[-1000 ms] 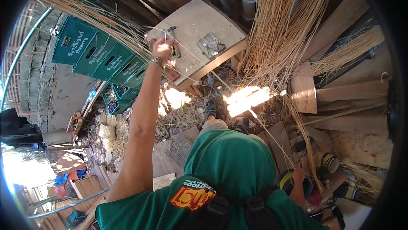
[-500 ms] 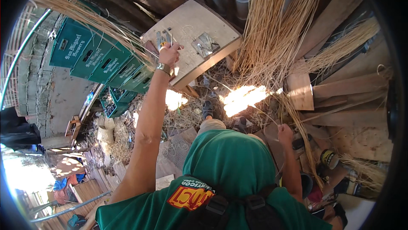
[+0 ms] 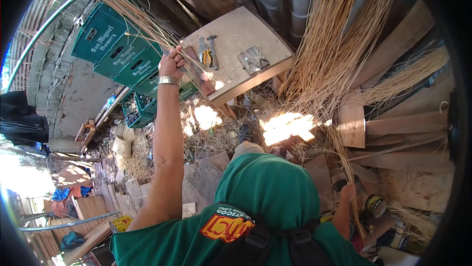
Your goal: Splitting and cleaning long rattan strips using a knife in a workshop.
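Observation:
My left hand (image 3: 172, 63) is closed around the near end of a bundle of thin tan cane strips (image 3: 130, 8), at the left edge of a small wooden table (image 3: 236, 32). Some strips stick out past the fist over the tabletop. Beside that hand lie yellow-handled pliers (image 3: 207, 58), a small hammer (image 3: 212, 52) and a reddish-brown flat block (image 3: 202, 76). Lower right, my right hand (image 3: 348, 192) is curled against a hanging length of strips (image 3: 345, 162). Whatever its fingers hold is too small to make out.
Stacked green crates (image 3: 118, 52) stand left of the table. A large sheaf of strips (image 3: 334, 35) leans at the back right, near wooden boards (image 3: 408, 123). Strip scraps (image 3: 216, 140) litter the ground. A metal-and-clear piece (image 3: 253, 59) lies on the table.
My left hand has moved left from over the tools to the bundle's end, uncovering the pliers and hammer. My right hand has gone right and nearer my body. The view has shifted slightly.

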A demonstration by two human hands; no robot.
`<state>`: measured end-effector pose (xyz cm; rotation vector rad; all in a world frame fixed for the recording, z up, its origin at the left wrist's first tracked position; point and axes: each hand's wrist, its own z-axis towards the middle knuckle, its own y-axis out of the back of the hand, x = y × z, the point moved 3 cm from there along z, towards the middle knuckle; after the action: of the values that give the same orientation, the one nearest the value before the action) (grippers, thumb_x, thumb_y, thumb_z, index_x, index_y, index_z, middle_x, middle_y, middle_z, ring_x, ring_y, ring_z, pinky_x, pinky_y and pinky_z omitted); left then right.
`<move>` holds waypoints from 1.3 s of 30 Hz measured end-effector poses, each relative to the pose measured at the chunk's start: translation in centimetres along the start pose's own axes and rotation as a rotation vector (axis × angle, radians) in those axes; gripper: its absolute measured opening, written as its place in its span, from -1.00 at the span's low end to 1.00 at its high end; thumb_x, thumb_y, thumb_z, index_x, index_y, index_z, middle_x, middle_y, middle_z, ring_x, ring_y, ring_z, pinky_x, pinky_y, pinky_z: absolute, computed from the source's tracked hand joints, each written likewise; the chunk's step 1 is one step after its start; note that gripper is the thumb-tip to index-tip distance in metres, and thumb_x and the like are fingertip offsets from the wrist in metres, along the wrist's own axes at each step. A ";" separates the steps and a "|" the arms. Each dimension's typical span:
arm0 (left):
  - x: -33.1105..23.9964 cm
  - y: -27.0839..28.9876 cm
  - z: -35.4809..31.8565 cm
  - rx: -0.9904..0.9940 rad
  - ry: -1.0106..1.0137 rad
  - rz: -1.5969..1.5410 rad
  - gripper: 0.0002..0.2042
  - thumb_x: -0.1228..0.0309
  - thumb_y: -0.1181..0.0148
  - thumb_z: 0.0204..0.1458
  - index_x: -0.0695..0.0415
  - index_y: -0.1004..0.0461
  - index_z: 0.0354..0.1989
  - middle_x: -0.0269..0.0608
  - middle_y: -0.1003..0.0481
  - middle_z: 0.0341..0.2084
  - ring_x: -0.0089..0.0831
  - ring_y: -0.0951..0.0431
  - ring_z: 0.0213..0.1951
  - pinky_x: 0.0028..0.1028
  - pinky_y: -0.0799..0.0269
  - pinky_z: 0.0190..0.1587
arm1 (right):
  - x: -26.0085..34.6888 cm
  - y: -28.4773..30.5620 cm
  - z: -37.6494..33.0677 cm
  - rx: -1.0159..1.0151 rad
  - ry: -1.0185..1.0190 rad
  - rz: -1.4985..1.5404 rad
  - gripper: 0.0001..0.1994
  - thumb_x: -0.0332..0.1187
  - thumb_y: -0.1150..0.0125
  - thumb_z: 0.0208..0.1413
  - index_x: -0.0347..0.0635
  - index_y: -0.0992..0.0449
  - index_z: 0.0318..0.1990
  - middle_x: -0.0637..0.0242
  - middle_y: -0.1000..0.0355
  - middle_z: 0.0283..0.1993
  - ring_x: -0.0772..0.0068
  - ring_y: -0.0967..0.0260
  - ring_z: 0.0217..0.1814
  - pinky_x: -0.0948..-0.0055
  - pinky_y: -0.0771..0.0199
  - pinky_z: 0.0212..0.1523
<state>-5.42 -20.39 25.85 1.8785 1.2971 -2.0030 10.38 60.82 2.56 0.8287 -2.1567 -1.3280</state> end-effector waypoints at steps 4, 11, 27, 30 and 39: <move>0.5 -1.7 -1.4 0.066 0.054 -0.064 -0.95 0.47 -0.01 0.16 0.10 -0.29 -0.33 -0.27 -0.45 -0.42 -0.70 -0.18 -0.66 -0.68 -0.06 -0.71 | 2.0 1.7 -1.8 0.105 -0.017 -0.057 -0.63 -0.20 0.22 0.31 -0.32 -0.39 -0.05 -0.01 -0.35 -0.04 -0.03 -0.34 -0.04 0.01 -0.42 -0.11; 5.1 -8.7 -6.4 0.217 0.080 0.387 -0.79 0.31 -0.07 0.13 0.23 -0.46 -0.36 -0.47 -0.26 -0.78 -0.69 -0.15 -0.75 -0.65 -0.01 -0.73 | 15.3 2.0 -1.2 -0.164 0.696 0.229 -0.51 -0.09 -0.09 0.13 -0.31 -0.35 0.07 -0.08 -0.35 0.03 -0.03 -0.31 0.06 0.13 -0.29 0.07; -12.9 16.1 -2.9 0.238 -0.027 0.187 -0.38 0.57 -0.15 -0.01 0.32 -0.05 0.25 -0.44 -0.28 -0.66 -0.71 -0.18 -0.66 -0.67 -0.14 -0.65 | 30.6 16.2 -2.8 0.577 1.315 0.715 -0.77 -0.37 -0.21 0.04 -0.28 -0.53 -0.17 0.31 -0.52 -0.26 0.55 -0.45 -0.27 0.47 -0.49 -0.32; -22.1 35.0 -2.3 -0.383 -0.208 0.639 -0.83 0.32 -0.03 0.17 0.14 -0.48 -0.21 -0.54 -0.15 -0.77 -0.67 -0.10 -0.74 -0.63 -0.03 -0.73 | 26.4 26.6 4.4 0.200 1.102 0.423 -0.84 -0.36 -0.16 0.10 -0.23 -0.54 -0.21 0.35 -0.50 -0.26 0.60 -0.40 -0.19 0.51 -0.38 -0.17; -7.8 45.4 -7.8 -0.544 0.330 0.600 -0.75 0.22 0.08 0.15 -0.01 -0.39 -0.53 -0.42 -0.29 -0.81 -0.53 -0.29 -0.77 -0.51 -0.26 -0.72 | 28.2 47.9 6.2 -1.103 0.804 0.706 -0.73 -0.20 -0.01 0.21 -0.17 -0.52 -0.15 0.29 -0.42 -0.45 0.46 -0.38 -0.40 0.46 -0.37 -0.33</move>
<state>29.45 -47.69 11.01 2.0238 1.0148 -0.9671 -25.45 61.48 45.52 0.0529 -0.7281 -1.2086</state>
